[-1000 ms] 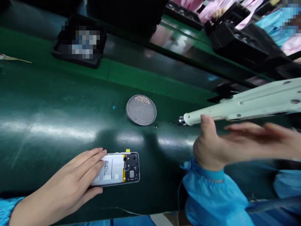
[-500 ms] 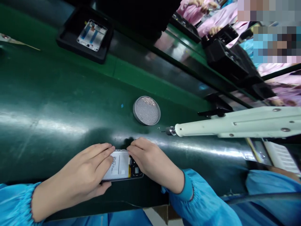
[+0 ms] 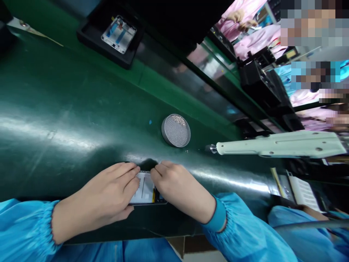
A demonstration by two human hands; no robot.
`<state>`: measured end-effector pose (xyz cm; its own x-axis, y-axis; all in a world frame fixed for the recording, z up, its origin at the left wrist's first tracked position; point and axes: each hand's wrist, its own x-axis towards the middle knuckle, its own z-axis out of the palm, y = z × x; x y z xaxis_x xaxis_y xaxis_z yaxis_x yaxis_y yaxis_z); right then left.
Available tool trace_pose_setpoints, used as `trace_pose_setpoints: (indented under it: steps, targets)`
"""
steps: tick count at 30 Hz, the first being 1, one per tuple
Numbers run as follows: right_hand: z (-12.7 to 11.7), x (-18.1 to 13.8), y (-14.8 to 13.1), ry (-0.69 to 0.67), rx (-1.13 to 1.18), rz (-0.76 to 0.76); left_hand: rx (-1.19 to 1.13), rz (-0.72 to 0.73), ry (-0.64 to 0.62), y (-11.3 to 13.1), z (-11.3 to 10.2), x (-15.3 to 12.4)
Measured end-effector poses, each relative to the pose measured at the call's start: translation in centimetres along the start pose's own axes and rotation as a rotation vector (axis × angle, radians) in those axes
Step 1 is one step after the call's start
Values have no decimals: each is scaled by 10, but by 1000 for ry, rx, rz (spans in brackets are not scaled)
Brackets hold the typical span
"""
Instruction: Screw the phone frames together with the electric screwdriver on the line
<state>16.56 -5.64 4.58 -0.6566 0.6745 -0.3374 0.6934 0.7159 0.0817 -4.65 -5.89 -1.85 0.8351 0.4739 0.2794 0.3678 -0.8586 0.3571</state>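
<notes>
An opened phone (image 3: 145, 189), back cover off with its white battery showing, lies on the dark green belt (image 3: 68, 120) near the front edge. My left hand (image 3: 106, 196) lies over its left half, fingers together, thumb under the near edge, gripping it. My right hand (image 3: 177, 187) covers its right end, fingers curled down onto the far edge. Most of the phone is hidden under both hands.
A round metal mesh dish (image 3: 176, 130) sits just beyond the phone. A pale electric screwdriver (image 3: 275, 144) hangs level at right, tip pointing left. A black tray (image 3: 114, 34) with a phone frame sits at the back. Co-workers in pink sleeves work at the far right.
My right hand came down from beside the screwdriver onto the phone's right end. The left hand stayed on the phone. My view shifted, so things sit slightly higher and further right.
</notes>
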Motion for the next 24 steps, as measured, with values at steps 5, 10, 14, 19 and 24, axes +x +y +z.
trace_pose_setpoints:
  steps: [5, 10, 14, 19, 24]
  targets:
    - [4, 0, 5, -22, 14, -45, 2, -8, -15, 1, 0, 1]
    - [8, -3, 7, 1, 17, -44, 12, -17, -18, 1, -1, 2]
    - [11, -4, 5, 66, 8, -38, 18, -18, -2, 1, -4, 4]
    - [16, -6, 0, 178, -41, -51, 34, -5, 21, 1, -6, 6]
    - [23, -11, -4, 257, -66, -35, 48, -1, 34, 1, -5, 6]
